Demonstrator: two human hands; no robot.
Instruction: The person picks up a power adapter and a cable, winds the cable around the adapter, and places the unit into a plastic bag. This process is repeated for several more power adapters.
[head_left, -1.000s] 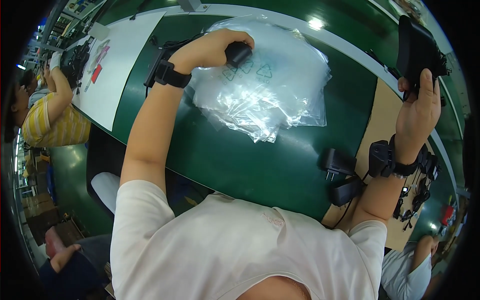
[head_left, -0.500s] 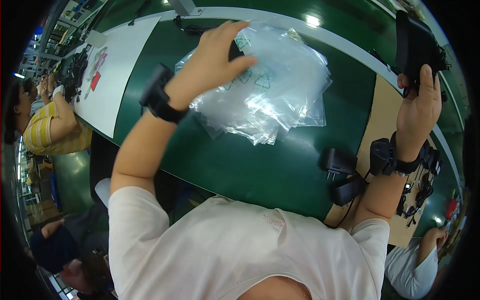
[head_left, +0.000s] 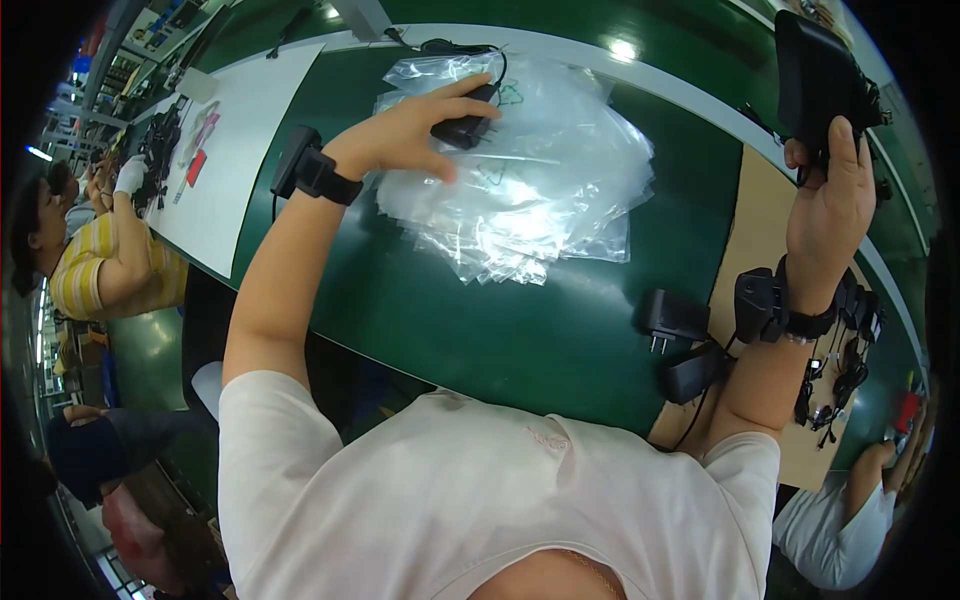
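My left hand (head_left: 405, 135) is over the upper left of a pile of clear plastic bags (head_left: 560, 190) with green printed marks. Its fingers stretch across a black power adapter (head_left: 463, 131) lying on the bags, and the thumb stands apart from it. The adapter's cable (head_left: 502, 68) loops up toward the table's far edge. Raised at the far right, my right hand (head_left: 830, 220) grips a black boxy device (head_left: 822, 85) by its lower end; its exact kind I cannot make out. Both wrists carry black strapped-on units.
Two black plug adapters (head_left: 675, 315) lie by my right forearm. Brown cardboard (head_left: 745, 230) with several cables (head_left: 850, 370) covers the table's right side. A white sheet (head_left: 235, 150) with cables lies on the left. People sit at the left and lower right.
My left hand has drawn back a little toward the left and down, so the adapter and its cable show more. The bags have shifted slightly. My right hand has hardly moved.
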